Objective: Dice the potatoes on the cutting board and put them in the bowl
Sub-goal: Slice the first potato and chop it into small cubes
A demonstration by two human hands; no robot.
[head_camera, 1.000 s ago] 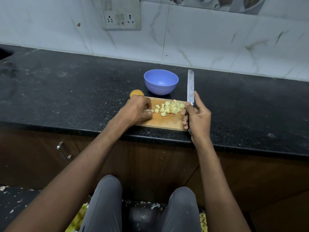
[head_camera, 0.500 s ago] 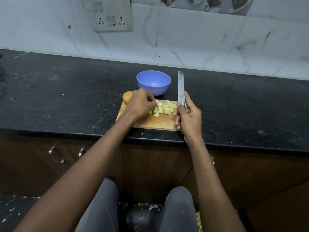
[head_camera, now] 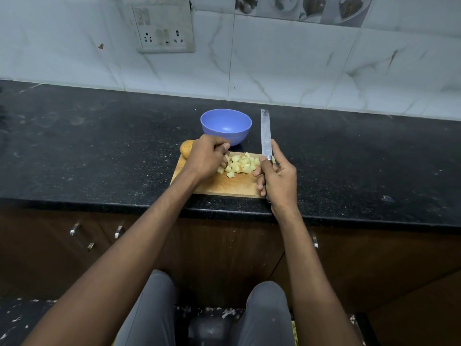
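A wooden cutting board (head_camera: 224,186) lies at the counter's front edge. A pile of pale yellow potato dice (head_camera: 240,164) sits on its far right part. My left hand (head_camera: 207,158) hovers over the pile's left side with fingers curled around some dice. A whole unpeeled potato (head_camera: 185,148) lies at the board's far left corner, partly hidden behind that hand. My right hand (head_camera: 277,176) grips the knife (head_camera: 265,132) by its handle at the board's right edge, blade pointing away toward the wall. The blue bowl (head_camera: 225,126) stands just behind the board; its inside looks bare.
The black stone counter (head_camera: 99,146) stretches left and right of the board. A tiled wall with a socket plate (head_camera: 163,28) rises behind. Below the counter edge are wooden cabinet doors with metal handles (head_camera: 74,229). My knees show at the bottom.
My left hand has moved from the board's left part up toward the pile and bowl, closing its fingers on dice. The right hand and knife have kept their pose.
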